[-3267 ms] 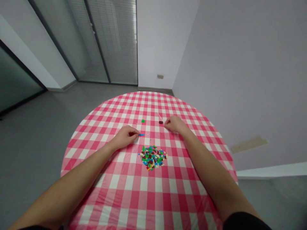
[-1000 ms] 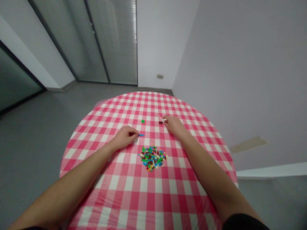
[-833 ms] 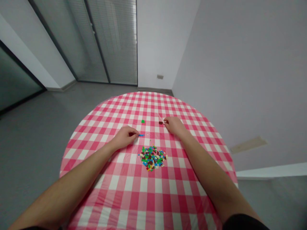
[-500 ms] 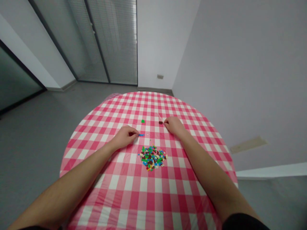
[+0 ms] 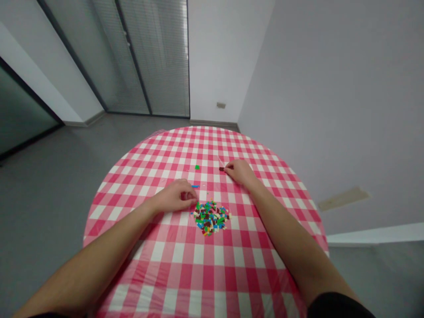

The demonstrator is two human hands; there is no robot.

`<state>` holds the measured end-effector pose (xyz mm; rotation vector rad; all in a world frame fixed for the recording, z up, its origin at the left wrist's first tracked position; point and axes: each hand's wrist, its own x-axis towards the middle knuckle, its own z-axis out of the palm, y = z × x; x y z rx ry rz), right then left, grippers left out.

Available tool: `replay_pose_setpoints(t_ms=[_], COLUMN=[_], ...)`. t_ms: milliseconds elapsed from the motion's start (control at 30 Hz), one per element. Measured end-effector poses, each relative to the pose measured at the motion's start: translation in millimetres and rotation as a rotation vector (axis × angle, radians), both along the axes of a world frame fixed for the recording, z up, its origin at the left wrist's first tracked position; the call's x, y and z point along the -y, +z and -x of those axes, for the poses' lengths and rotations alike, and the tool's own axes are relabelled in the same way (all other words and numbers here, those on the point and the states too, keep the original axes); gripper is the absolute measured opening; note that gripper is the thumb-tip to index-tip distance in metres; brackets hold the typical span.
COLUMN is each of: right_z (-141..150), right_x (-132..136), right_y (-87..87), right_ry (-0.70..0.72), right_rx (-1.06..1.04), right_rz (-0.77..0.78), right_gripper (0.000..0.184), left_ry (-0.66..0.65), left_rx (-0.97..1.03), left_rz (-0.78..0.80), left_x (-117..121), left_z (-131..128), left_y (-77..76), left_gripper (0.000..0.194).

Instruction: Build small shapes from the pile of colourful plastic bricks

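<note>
As your left hand [image 5: 172, 195] curls by the upper left edge of a loose heap of small green, blue, white and dark brown plastic bricks [image 5: 210, 218], its thumb and fingertips bend toward each other; whether they pinch a piece can't be told. That heap lies right on your red-and-white checkered tablecloth [image 5: 208, 274], well short of your right hand [image 5: 239, 171]. Over there, your fingertips are drawn together at the right end of a dark brown rectangular block [image 5: 221, 169], right up against it; whether they grip it is too small to make out. Just beyond your left fingers lies a slim blue plastic strip [image 5: 195, 186], and farther up sits a small bright green block [image 5: 197, 167], apart from both hands. Pieces in your heap overlap, so many are partly covered. Your forearms run off toward the bottom, a black sleeve [image 5: 334, 305] is cut off at lower right, and the near table edge is out of view. The cloth's curved far edge lies well past both hands, while a broad stretch of checks runs between heap and you.
</note>
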<state>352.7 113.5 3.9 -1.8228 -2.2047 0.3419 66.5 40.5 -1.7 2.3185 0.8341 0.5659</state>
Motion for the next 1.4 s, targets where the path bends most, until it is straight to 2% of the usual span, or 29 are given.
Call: replay_pose_setpoints(t_ms=[67,167,300,400,600,867,1033,1167,1267,1400], right_z=[4,14,32,44,53,54,54,50,46,43], right_x=[5,17,37,48,55,54,54,50,45,38], right_y=[7.9,21.9,33.7,33.7,26.3,23.1,20.8,20.3,18.7,12.9], right_ry=[0.064,0.273,0.590,0.684,0.694,0.698,0.674,0.633,0.559,0.547], right_rx=[-0.059,-0.135,-0.127,-0.094,-0.017,-0.001,-0.077,-0.238,-0.340,-0.342], right_rz=[0.021,0.138,0.342,0.424,0.451,0.417,0.462,0.530,0.512,0.465], right_gripper=[0.018,0.014,0.014,0.016,0.029,0.023,0.016,0.007,0.006,0.009], left_ry=[-0.105,-0.182,-0.214,-0.209,-0.210,-0.183,-0.178,-0.174,-0.163,-0.127], left_rx=[-0.034,-0.100,-0.145,-0.142,-0.115,-0.107,-0.104,-0.102,-0.084,-0.065], left_rz=[0.048,0.062,0.062,0.086,0.119,0.132,0.130,0.138,0.139,0.174], left_x=[7,11,10,8,7,4,4,5,6,7], left_z=[-4,-8,-8,-6,-7,-7,-7,-6,-5,-6], left_y=[6.1,10.1,8.7,7.2,7.7,1.7,1.2,3.4,4.3,4.0], left_gripper=[0.011,0.009,0.007,0.009,0.017,0.018,0.017,0.013,0.013,0.013])
